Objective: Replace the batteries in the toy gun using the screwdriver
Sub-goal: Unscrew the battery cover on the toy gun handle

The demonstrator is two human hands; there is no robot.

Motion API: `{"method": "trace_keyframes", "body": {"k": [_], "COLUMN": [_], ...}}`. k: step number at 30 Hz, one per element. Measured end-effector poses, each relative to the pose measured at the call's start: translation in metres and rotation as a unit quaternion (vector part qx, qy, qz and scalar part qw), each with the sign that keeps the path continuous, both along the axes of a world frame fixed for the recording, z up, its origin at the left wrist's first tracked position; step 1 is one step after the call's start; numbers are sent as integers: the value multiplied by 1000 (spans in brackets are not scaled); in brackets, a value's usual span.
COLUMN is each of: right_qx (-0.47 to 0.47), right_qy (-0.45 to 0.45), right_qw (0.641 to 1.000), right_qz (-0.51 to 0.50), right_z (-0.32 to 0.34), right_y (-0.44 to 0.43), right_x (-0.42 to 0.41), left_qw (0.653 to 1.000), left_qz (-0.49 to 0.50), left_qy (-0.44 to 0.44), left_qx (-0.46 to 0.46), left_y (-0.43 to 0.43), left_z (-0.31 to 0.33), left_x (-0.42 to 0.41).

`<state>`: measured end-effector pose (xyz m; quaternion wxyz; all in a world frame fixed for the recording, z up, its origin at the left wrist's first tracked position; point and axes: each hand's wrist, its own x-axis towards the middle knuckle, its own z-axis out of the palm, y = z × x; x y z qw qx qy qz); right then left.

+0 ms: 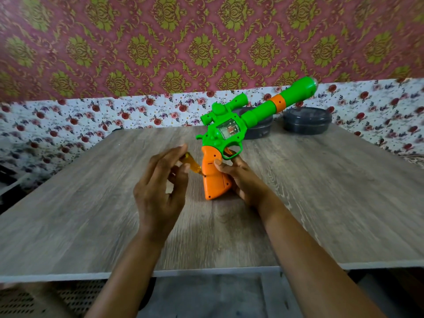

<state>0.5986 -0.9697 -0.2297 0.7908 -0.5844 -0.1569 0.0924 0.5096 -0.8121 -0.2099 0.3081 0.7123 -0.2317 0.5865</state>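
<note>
Gun (229, 131): stood butt-down on desk (91, 203), barrel angled up far-right. Right hand (243, 180) wraps the orange grip (213, 177), steadying it. Screwdriver (190, 164): pinched by left hand (158, 189), tip at grip's left side, probably for the cover screw.

Soft, even light, fairly bright. Faint shadow on worktop (213, 228), centre. Left hand (158, 193) motion-blurred; frame's left edge smeared. Wide-angle bend curves wallpaper (206, 42) at corners. Small glint on gun (257, 112) muzzle.
</note>
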Motion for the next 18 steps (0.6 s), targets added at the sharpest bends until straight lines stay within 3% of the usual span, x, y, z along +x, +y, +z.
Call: {"method": "trace_keyframes", "body": {"k": [7,13,18], "right_qx": [10,11,7], "right_qy": [-3,-7,0], "right_qw": [1000,1000,1000], "right_qz": [5,8,-1], "right_z": [0,-2,-3], "right_y": [1,2,2], "right_x": [0,3,4], "left_qw": [993,1000,1000], "left_qz": [-70,-23,-23], "left_qy": [20,6,-4], "left_qx": [-97,-4,10], "left_y": [-1,-2,0], "left_z": [-2,1,0], "left_x": [-2,-3,-4]}}
